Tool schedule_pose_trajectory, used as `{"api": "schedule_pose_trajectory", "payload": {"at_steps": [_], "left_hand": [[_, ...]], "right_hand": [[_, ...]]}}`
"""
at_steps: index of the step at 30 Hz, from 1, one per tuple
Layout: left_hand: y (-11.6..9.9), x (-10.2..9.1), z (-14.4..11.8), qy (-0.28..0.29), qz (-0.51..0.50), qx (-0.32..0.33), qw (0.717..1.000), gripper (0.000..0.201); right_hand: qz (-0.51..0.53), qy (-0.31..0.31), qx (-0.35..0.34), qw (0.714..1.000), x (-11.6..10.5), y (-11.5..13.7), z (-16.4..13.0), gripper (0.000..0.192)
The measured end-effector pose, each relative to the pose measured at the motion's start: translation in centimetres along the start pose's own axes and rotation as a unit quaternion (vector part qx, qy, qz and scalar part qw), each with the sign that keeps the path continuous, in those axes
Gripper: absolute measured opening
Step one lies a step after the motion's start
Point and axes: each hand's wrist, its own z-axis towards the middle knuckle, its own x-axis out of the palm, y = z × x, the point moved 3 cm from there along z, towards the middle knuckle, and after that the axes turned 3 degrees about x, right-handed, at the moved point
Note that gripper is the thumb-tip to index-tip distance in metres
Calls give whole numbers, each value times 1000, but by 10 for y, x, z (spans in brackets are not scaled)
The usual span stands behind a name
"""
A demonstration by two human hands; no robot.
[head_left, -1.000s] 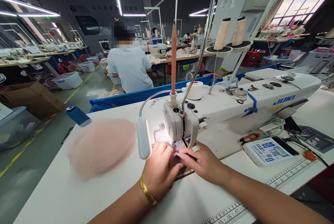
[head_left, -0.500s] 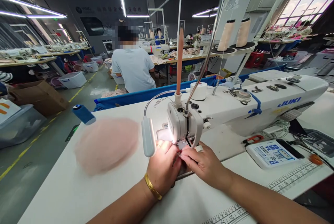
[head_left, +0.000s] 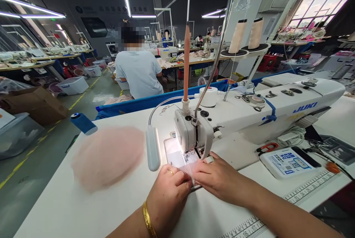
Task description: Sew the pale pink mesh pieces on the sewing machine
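Note:
My left hand (head_left: 168, 193), with a gold ring and bangle, and my right hand (head_left: 219, 179) rest side by side on the table in front of the needle of a white JUKI sewing machine (head_left: 263, 110). Between their fingertips they pinch a small pale, sheer piece of fabric (head_left: 188, 168) lying on the lit needle plate (head_left: 173, 153). The right fingers lie flat on its edge; the left fingers curl over it. A gooseneck lamp (head_left: 152, 152) hangs beside the machine head.
A pale pink fabric pile (head_left: 108, 156) lies to the left, a blue thread spool (head_left: 82, 122) at the table edge. A printed card (head_left: 285, 161), phone, red snips (head_left: 266, 146) sit right. Thread cones (head_left: 244, 34) stand behind. A person (head_left: 137, 64) sits ahead.
Both hands have drawn back toward me from under the presser foot, pulling the small fabric piece along. The lit needle plate is now uncovered.

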Motion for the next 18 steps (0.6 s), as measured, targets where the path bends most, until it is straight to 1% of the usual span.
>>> {"api": "schedule_pose_trajectory", "payload": {"at_steps": [5, 10, 14, 18], "left_hand": [[0, -3, 2, 13, 14, -2, 1000, 27], [7, -2, 6, 2, 34, -2, 999, 28], [13, -2, 8, -5, 56, -1, 998, 27], [15, -2, 8, -4, 59, 7, 998, 29]], "right_hand": [[-12, 11, 3, 1000, 0, 0, 1, 18], [-32, 2, 18, 999, 6, -6, 0, 15], [-48, -13, 40, 998, 11, -9, 0, 20], [-34, -13, 32, 999, 12, -7, 1, 24]]}}
